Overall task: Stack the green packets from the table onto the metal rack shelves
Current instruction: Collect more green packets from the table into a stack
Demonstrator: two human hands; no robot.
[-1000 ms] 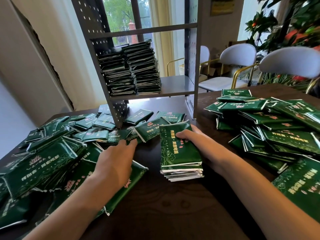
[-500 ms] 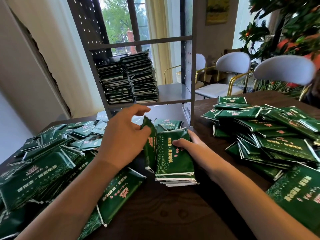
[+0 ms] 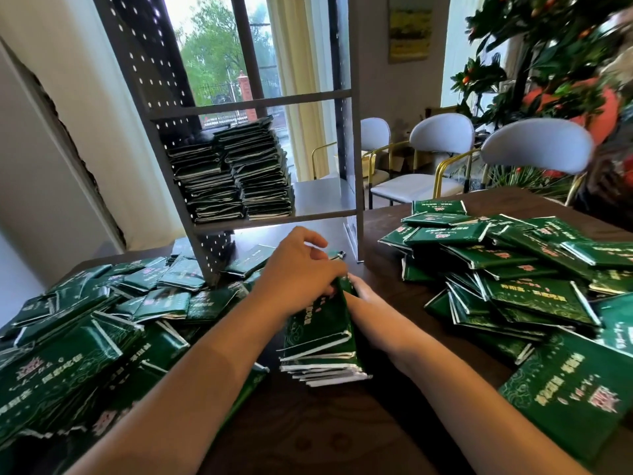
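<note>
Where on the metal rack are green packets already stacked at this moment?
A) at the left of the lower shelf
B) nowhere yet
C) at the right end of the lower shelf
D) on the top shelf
A: two stacks of green packets stand side by side at the left of the rack's lower shelf, whose right part is bare.

Two bare forearms are seen, ending in the left hand (image 3: 298, 269) and the right hand (image 3: 373, 311). No sleeves, gloves, rings, watch or bracelets are worn on any part shown. Fingernails are kept short.
</note>
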